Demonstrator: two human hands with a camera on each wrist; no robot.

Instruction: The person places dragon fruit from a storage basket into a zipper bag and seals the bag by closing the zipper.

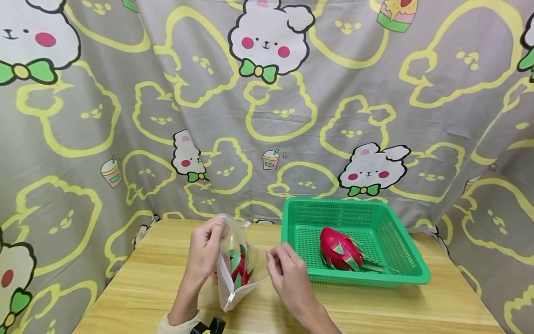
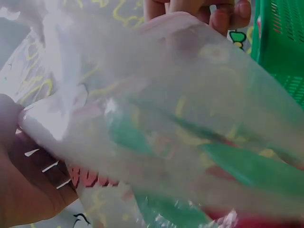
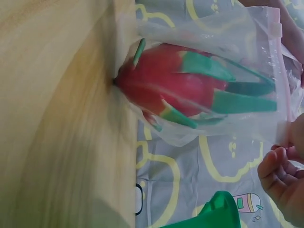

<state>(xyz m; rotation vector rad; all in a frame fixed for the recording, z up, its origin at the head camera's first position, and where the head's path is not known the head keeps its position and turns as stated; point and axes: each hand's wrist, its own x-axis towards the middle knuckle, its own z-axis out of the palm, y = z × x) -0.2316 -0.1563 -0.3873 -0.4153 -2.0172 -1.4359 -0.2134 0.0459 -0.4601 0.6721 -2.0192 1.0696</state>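
A clear zip bag (image 1: pixel 255 250) stands on the table with its mouth spread, and a red dragon fruit (image 3: pixel 166 78) with green scales sits inside it. My left hand (image 1: pixel 206 248) pinches the bag's far left edge between thumb and fingers. On the other side, my right hand (image 1: pixel 289 273) pinches the opposite edge of the mouth, also seen in the right wrist view. A pink zip strip with a white slider (image 3: pixel 275 30) runs along the bag's opening. In the left wrist view the film covers most of the picture.
A green plastic basket (image 1: pixel 354 278) stands to the right on the wooden table (image 1: pixel 146 269). Another dragon fruit (image 1: pixel 340 248) lies in it. Behind the table hangs a grey curtain (image 1: pixel 258 125) with cartoon rabbits.
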